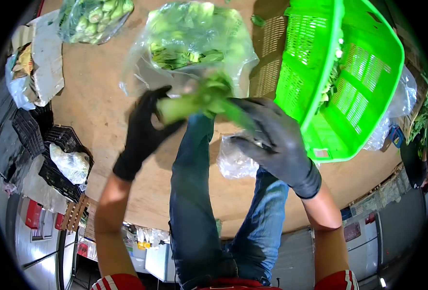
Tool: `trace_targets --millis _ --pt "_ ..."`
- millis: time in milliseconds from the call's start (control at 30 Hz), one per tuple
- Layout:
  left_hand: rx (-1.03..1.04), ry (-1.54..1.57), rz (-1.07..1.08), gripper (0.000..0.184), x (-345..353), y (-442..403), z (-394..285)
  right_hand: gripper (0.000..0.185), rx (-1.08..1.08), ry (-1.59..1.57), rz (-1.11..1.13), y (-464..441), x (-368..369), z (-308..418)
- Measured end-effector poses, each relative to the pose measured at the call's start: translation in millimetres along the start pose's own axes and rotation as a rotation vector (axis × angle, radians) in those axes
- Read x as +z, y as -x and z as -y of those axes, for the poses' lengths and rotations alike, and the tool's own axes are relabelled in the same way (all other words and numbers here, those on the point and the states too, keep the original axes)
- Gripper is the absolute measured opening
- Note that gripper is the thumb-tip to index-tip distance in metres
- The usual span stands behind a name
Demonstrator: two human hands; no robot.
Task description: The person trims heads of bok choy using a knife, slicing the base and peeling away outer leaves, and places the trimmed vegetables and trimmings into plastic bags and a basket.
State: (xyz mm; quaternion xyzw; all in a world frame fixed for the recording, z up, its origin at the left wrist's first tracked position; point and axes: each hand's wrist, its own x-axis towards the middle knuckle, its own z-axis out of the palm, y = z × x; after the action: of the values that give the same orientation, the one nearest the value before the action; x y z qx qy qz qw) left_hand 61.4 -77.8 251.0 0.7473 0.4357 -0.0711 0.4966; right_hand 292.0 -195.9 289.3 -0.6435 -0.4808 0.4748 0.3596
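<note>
A leafy green vegetable with a thick pale stem (177, 107), probably bok choy, is blurred by motion between my gloved hands. My left hand (144, 130) curls round its stem end, thumb below and fingers above. My right hand (281, 140) is at the other side, its fingers closed about a blurred green strip (240, 116); whether this is a leaf or a blade I cannot tell. Just beyond lies an open clear plastic bag (141, 67) with similar greens (189, 55) inside. A crumpled clear bag (235, 159) sits under my right hand, by my legs.
A bright green plastic crate (315, 87) lies tilted at the right, with some leaves (330, 84) in it. Another filled bag of greens (95, 21) is at the upper left. Black crates (62, 137) and cardboard (47, 58) stand at the left edge of the brown surface (98, 96).
</note>
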Motion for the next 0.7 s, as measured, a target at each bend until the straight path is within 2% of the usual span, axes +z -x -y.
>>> trace_targets --millis 33,67,100,133,200,233,267,333,367,400,433,500,567,600,633,667,700 --pt "0.103 0.094 -0.086 0.066 2 13 -32 0.053 -0.047 0.070 0.045 1 -7 14" --pt "0.036 0.269 -0.109 0.069 8 27 -62 0.058 -0.091 0.140 0.089 6 -17 25" --pt "0.080 0.349 -0.154 0.071 14 31 -93 0.063 -0.009 0.116 0.200 14 -31 36" --pt "0.130 0.434 -0.193 0.072 20 33 -123 0.065 0.041 0.054 0.213 22 -48 50" --pt "0.012 1.060 -0.167 0.075 50 31 -165 0.066 0.076 -0.141 0.050 51 -75 56" --pt "-0.013 1.065 -0.138 0.078 70 27 -191 0.066 0.218 -0.180 -0.022 70 -91 56" --pt "0.021 1.009 -0.017 0.074 89 25 -209 0.065 0.203 -0.213 -0.155 86 -103 50" --pt "-0.004 0.795 0.205 0.070 118 18 -242 0.065 0.281 -0.257 -0.215 126 -133 37" --pt "0.017 0.856 0.250 0.067 137 18 -251 0.066 0.217 -0.016 -0.252 143 -148 34" --pt "0.033 0.910 0.300 0.065 156 19 -258 0.062 0.389 -0.035 -0.213 161 -162 29" --pt "0.008 0.934 0.371 0.061 167 19 -268 0.057 0.394 0.030 -0.236 180 -175 19" --pt "0.066 0.654 0.438 0.060 181 17 -284 0.045 0.364 0.184 -0.320 212 -199 -5" --pt "0.146 0.463 0.481 0.060 194 15 -294 0.034 0.464 0.213 -0.311 240 -220 -23" --pt "0.140 0.529 0.520 0.062 202 19 -299 0.028 0.505 0.253 -0.295 250 -228 -34" --pt "0.134 0.593 0.559 0.063 208 25 -306 0.021 0.565 0.159 -0.368 260 -232 -47" --pt "0.130 0.655 0.599 0.065 214 29 -312 0.020 0.463 0.206 -0.458 269 -235 -57" --pt "0.177 0.632 0.542 0.066 222 32 -320 0.017 0.428 0.290 -0.501 270 -243 -50"
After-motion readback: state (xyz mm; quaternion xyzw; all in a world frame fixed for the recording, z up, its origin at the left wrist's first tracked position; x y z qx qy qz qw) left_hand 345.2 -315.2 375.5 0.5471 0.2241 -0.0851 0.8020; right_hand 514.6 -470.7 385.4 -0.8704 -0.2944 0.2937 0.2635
